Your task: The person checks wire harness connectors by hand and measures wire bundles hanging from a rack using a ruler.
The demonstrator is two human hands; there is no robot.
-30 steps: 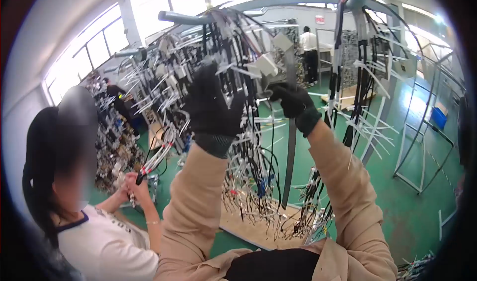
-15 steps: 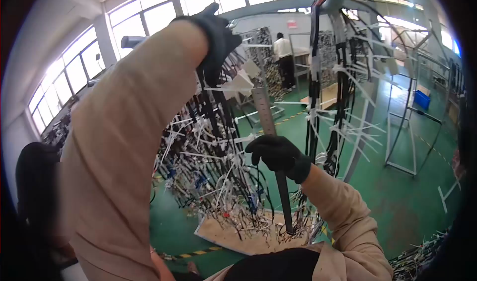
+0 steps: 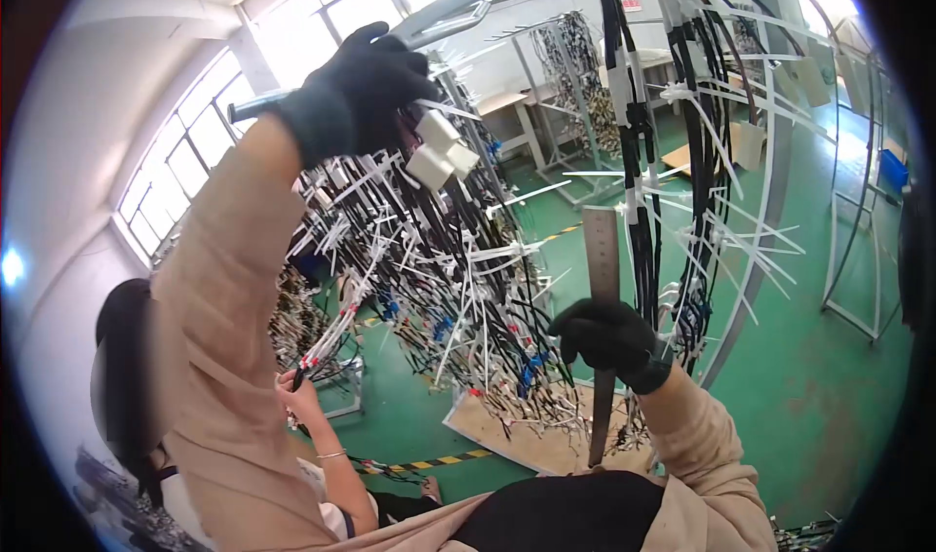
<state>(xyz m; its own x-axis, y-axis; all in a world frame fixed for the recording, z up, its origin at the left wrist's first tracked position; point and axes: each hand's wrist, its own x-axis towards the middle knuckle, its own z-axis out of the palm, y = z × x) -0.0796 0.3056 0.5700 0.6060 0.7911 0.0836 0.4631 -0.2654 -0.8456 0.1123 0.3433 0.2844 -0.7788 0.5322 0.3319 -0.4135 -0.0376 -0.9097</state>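
My right hand (image 3: 612, 342), in a dark glove, is closed round a steel ruler (image 3: 604, 252) held nearly upright, its lower end near the board below. My left hand (image 3: 366, 94), also gloved, is raised at the upper left. Its fingers curl over the top of a hanging wire harness (image 3: 468, 225); the exact grip is partly hidden. White tags (image 3: 441, 154) hang just below that hand. White cable ties stick out all along the dark wires. Right of the ruler hangs a second harness (image 3: 639, 152), also with long cable ties.
A metal rail (image 3: 444, 27) runs behind my left hand. A wooden board (image 3: 487, 425) lies under the wire ends. Close at my left, a co-worker's hand (image 3: 297, 396) holds a wire bundle (image 3: 336, 333). Metal frames (image 3: 829, 259) and a blue bin (image 3: 892, 170) stand at right.
The view has turned left, bringing the co-worker's arm and wires into sight. My left hand has come lower on the harness side, its fingers more curled. The ruler stays in my right hand, now more upright.
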